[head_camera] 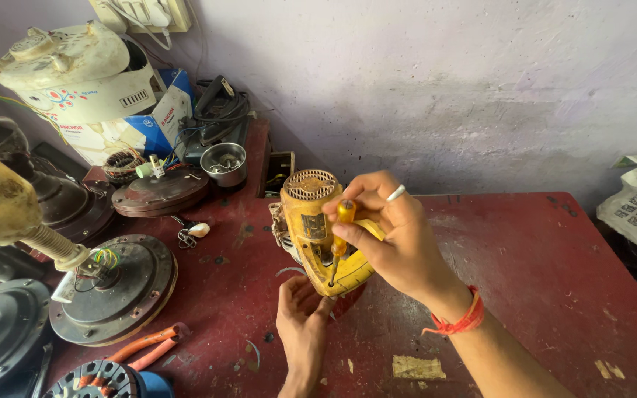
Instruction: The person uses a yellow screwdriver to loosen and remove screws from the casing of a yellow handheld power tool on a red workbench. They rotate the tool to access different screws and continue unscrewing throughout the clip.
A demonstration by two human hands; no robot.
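The right hand (399, 243) has its grip closed on a yellow-handled screwdriver (339, 239), thumb and 2 fingers pinching the handle, the tip set into the yellow power tool (311, 221). The left hand (302, 324) clasps that tool's lower end from below, holding it upright above the red surface (540, 250). Orange pliers (145, 345) lie well left.

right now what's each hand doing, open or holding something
Left hand: closed on the base of the yellow power tool.
Right hand: closed on a yellow-handled screwdriver, tip in the tool.
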